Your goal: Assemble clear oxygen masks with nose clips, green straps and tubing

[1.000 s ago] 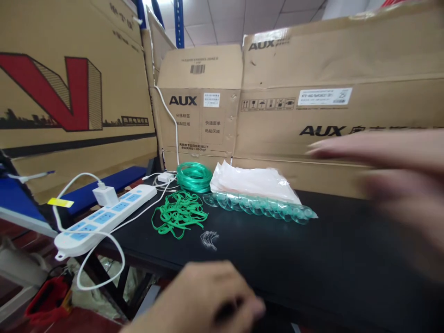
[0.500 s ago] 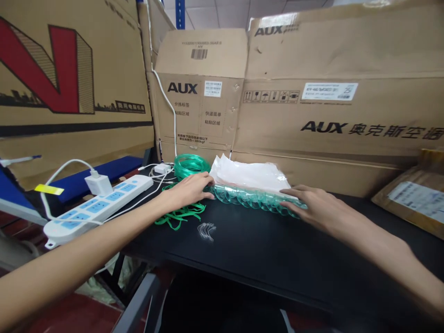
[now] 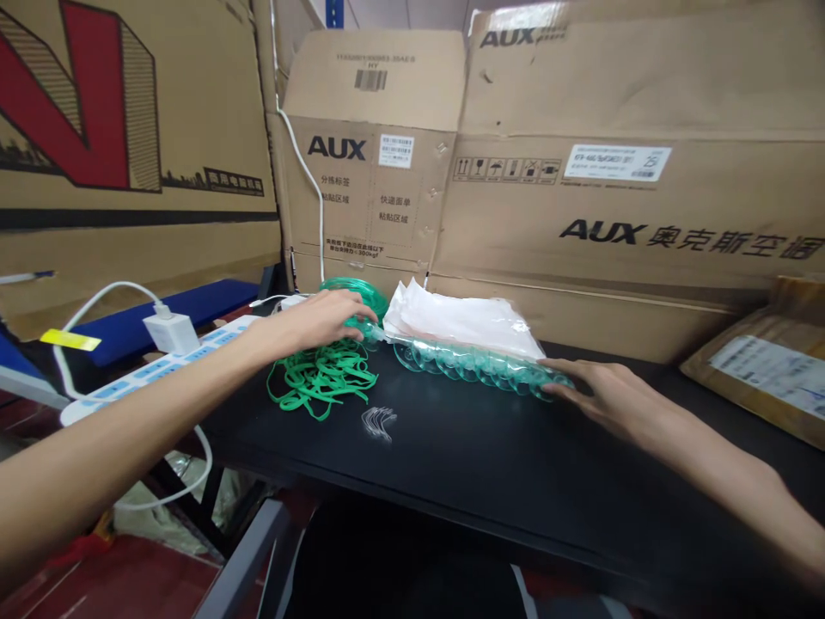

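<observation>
"Green plastic cups (image 3: 467, 361), clear and overlapping in a long row: where do they lie?"

"On a black bench (image 3: 451, 464), along the front edge of a stack of white bags (image 3: 457, 318). Overlapped like that, they probably take up little room and can be steadied from both ends."

"What is at the far left?"

"A white power strip (image 3: 219, 339) with a charger (image 3: 173, 332) plugged in. The left forearm reaches across it."

"And the left hand (image 3: 328, 316)?"

"Palm down over a coil of green tubing (image 3: 354, 286), near the row's left end. The fingers are curled, with the thumb a little apart beneath them. Something clear and greenish is at the fingertips; I cannot tell whether it is gripped."

"What sits below that hand?"

"A loose tangle of green straps (image 3: 322, 378), and just to its right a small bunch of thin wire strips (image 3: 380, 421). Each kind has its own spot, likely so that it is easy to pick out."

"The right hand (image 3: 596, 383)?"

"It is clamped on the row's right end, fingers above and thumb in front, seemingly to keep the line from sliding."

"Anything beyond?"

"At the far right, a brown taped parcel (image 3: 773, 370) with a white label."
</observation>
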{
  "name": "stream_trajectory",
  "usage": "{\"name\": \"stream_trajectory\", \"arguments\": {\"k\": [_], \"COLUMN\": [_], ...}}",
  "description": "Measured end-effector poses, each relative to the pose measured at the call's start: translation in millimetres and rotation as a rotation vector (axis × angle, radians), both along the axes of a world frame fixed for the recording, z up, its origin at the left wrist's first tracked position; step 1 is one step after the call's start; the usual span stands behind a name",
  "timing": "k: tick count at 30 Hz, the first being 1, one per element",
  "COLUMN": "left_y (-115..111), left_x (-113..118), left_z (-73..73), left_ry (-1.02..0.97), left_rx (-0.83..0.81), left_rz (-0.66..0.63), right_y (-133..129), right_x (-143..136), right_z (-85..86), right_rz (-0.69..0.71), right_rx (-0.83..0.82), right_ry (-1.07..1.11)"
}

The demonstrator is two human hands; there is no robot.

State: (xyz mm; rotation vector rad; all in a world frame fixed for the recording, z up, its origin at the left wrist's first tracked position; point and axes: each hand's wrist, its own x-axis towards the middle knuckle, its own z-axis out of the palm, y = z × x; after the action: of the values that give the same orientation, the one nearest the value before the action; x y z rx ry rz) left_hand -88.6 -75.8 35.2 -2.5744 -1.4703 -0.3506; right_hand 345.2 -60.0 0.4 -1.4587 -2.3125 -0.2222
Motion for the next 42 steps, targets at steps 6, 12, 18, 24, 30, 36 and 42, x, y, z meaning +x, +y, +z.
{"name": "stream_trajectory", "arguments": {"k": [6,12,18,24,30,36,42], "left_y": [-28.9,-47.1,-62.5,-67.8,-63.0,-52.5,-55.9], "left_x": [-5.8,44.1,99.8,81.4,60.8,62.3,76.1], "left_z": [31.6,16.1,-11.7,-7.4,-25.1,-41.6,-43.1], "left_ry": [-0.102,-0.17,-0.238,-0.368,-0.271,-0.211,-0.236], "left_rx": [0.081,-0.088,-0.342,-0.312,-0.367,-0.375,-0.307], "left_rz": [0.071,-0.096,-0.232,-0.117,0.04,0.066,0.035], "right_y": [-0.9,-21.5,-77.7,-109.0,-112.9,-114.8,-114.3], "right_x": [-6.5,-33.9,-90.2,-112.7,-114.5,-112.1,-111.0], "right_z": [-3.2,21.0,21.5,-40.9,-48.9,-50.5,-47.3], "right_rz": [0.035,-0.021,0.135,0.163,0.19,0.174,0.215], "right_rx": [-0.105,-0.011,-0.124,-0.238,-0.261,-0.288,-0.33], "right_ry": [-0.108,-0.052,0.303,0.475,0.571,0.61,0.638]}}
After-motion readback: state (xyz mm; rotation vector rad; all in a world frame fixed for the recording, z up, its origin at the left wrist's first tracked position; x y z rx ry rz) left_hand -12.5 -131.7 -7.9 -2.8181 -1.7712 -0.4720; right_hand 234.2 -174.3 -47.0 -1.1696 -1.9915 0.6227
